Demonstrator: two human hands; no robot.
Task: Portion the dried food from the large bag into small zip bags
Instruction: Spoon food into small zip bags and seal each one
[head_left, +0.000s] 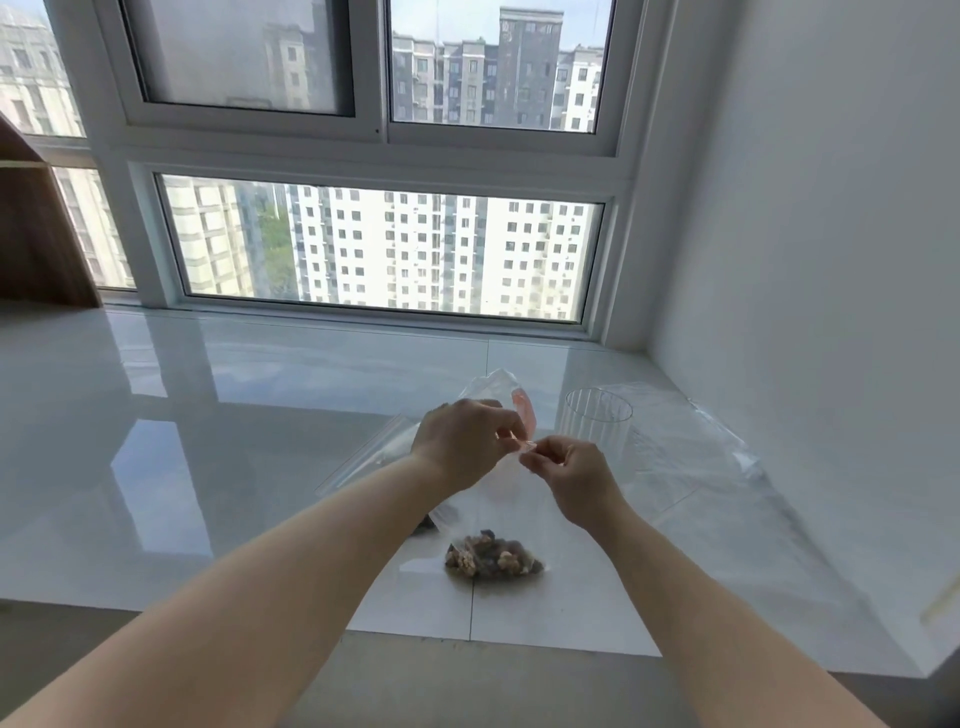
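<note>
- A small zip bag (488, 499) is held upright above the white sill (208, 415), its pink-edged top pinched by the left hand (462, 441) and right hand (576, 480).
- Dried food (491, 558) is gathered at its bottom.
- A clear ribbed cup (597, 434) stands just beside the right hand.
- What seems a larger clear bag (363, 462) lies behind the left wrist.

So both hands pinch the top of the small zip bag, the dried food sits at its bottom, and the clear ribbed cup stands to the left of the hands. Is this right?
Not quite: the head view shows the clear ribbed cup to the right of the hands. The left hand and right hand do pinch the small zip bag, dried food at its bottom.
</note>
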